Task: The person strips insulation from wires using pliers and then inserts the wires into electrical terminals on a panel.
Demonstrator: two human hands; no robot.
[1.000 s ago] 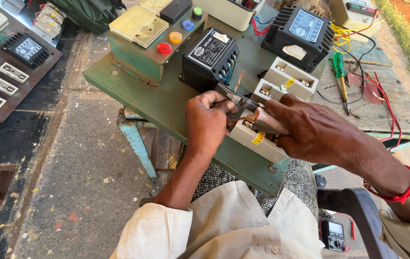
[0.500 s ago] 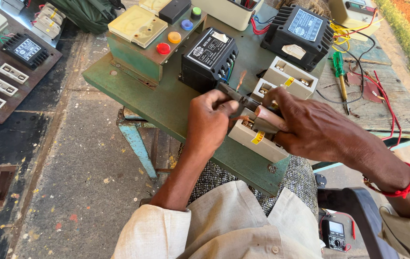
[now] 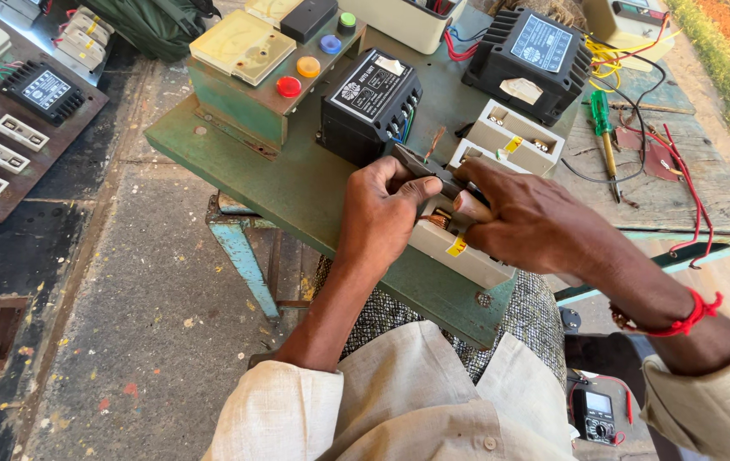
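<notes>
Left hand (image 3: pixel 382 209) still gripping pliers (image 3: pixel 424 168), right hand (image 3: pixel 527 218) still clasping white switch block (image 3: pixel 459 248), barely shifted

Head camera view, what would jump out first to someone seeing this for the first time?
Both hands meet mid-frame over a cream fuse block on the green panel: the left hand steadies it while the right hand grips a wooden-handled tool. Just beyond, a black box sits beside coloured buttons, with a larger black unit at upper right. A red thread circles the right wrist.
</notes>
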